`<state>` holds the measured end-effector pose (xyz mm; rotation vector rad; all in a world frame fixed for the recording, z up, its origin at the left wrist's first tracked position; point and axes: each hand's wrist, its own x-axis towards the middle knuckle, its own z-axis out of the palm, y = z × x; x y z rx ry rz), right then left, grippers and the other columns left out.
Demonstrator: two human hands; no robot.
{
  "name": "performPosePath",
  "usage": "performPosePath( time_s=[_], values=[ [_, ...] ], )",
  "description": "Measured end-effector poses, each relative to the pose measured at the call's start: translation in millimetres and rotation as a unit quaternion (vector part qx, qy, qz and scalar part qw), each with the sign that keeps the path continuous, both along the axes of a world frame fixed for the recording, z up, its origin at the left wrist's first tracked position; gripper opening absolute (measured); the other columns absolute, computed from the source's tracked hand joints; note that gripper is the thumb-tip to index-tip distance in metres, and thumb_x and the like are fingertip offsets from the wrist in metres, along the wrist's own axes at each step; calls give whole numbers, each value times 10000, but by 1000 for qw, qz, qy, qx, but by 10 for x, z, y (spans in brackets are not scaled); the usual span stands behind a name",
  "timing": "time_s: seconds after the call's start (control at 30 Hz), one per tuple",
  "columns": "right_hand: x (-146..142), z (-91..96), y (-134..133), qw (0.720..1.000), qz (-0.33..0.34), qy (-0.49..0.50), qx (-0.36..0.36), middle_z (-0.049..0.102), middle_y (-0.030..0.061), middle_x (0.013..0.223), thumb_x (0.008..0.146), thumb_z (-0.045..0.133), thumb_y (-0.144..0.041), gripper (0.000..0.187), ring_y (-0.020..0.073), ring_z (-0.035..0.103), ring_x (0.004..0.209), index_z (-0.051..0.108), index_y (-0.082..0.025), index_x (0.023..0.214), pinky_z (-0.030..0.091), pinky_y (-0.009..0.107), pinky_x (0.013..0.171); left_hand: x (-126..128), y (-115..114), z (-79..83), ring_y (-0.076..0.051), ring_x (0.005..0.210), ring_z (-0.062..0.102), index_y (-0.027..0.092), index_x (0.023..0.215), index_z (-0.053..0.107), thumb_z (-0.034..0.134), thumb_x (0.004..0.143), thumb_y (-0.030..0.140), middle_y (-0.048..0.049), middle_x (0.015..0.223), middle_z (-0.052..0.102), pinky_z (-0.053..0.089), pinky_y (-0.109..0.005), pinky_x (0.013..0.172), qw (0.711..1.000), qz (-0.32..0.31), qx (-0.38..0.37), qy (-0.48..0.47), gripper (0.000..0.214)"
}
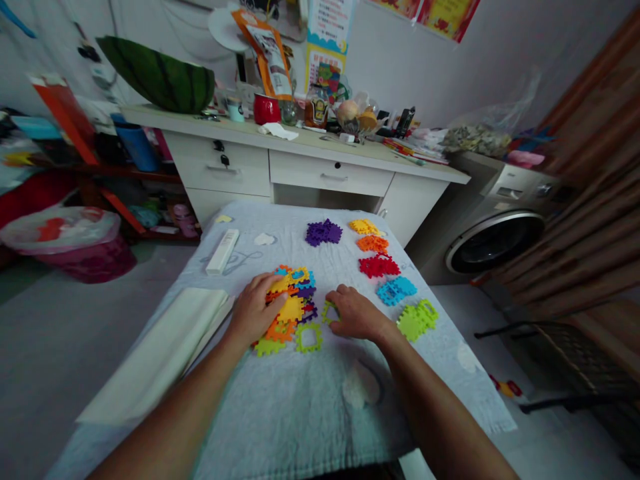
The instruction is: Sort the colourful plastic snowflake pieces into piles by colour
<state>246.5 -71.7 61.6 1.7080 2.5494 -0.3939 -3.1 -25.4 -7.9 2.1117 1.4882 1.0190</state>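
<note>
Mixed toothed plastic building pieces lie in a loose pile point(293, 308) at the middle of the cloth-covered table. My left hand point(256, 308) rests at the left side of this pile, thumb and fingers apart, touching yellow and orange pieces. A green open square piece point(309, 338) lies flat at the pile's near edge. To the right, my right hand point(357, 312) has its fingers closed on another green building piece point(327, 312), partly covered by the hand. Sorted heaps stand farther right: green point(418, 320), blue point(397, 291), red point(379, 265), orange point(373, 243) and yellow point(364, 227).
A purple heap point(323, 233) sits at the table's far side. On the left are a white box point(223, 252) and a folded pale cloth point(155, 350). Behind stands a cluttered white desk point(320, 143), with a washing machine point(493, 220) to its right.
</note>
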Motion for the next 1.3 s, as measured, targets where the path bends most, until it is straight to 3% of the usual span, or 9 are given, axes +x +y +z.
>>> performPosePath(
  time_s=[0.17, 0.5, 0.67, 0.9, 1.07, 1.17, 1.3],
  values=[
    [189, 65, -103, 999, -20, 27, 28, 584, 115, 1096, 728, 643, -237, 505, 234, 554, 1006, 590, -147, 1222, 434, 339, 898, -2, 8, -5, -248, 1174, 560, 218, 1198, 605, 509, 860, 464, -74, 1260, 577, 425, -424, 1063, 1000, -2, 2, -1, 429],
    [1239, 87, -511, 975, -185, 19, 119, 601, 131, 1128, 755, 636, -223, 501, 257, 568, 1058, 588, -149, 1248, 413, 380, 977, -3, 13, 7, -256, 1158, 563, 209, 1183, 611, 505, 854, 472, -82, 1237, 576, 419, -438, 1073, 1000, -8, 7, -3, 435],
    [1543, 72, -744, 966, -230, -6, 117, 619, 149, 1072, 767, 625, -251, 472, 265, 593, 1013, 614, -112, 1219, 429, 382, 958, 9, 3, 48, -267, 1181, 548, 200, 1175, 612, 500, 845, 466, -88, 1229, 578, 407, -448, 1085, 1000, -14, 2, 0, 438],
    [1568, -17, -826, 960, -248, -9, 126, 642, 149, 1087, 808, 624, -310, 449, 266, 601, 1039, 616, -120, 1214, 419, 388, 977, 9, -8, 56, -264, 1172, 552, 202, 1172, 609, 495, 845, 466, -83, 1217, 583, 417, -445, 1071, 1000, -11, -5, 2, 435],
    [1478, 28, -776, 955, -259, -26, 142, 633, 161, 1124, 816, 636, -330, 429, 286, 600, 1042, 629, -135, 1198, 420, 415, 965, 7, -6, 52, -257, 1171, 550, 206, 1170, 609, 498, 845, 465, -80, 1207, 585, 417, -434, 1070, 1000, -15, -4, 3, 430],
    [1295, 102, -689, 956, -248, -6, 155, 612, 171, 1188, 841, 624, -309, 418, 295, 574, 1100, 618, -138, 1222, 411, 425, 984, 5, -1, 43, -258, 1180, 544, 209, 1173, 608, 509, 840, 474, -81, 1214, 582, 411, -435, 1075, 1000, -16, -5, 6, 436],
    [869, 188, -485, 973, -168, 57, 146, 602, 153, 1227, 850, 644, -300, 397, 284, 558, 1126, 609, -159, 1220, 408, 431, 998, 2, 6, 18, -246, 1175, 551, 216, 1154, 620, 518, 838, 474, -72, 1209, 585, 414, -416, 1079, 1000, -17, 6, -10, 421]
  ],
)
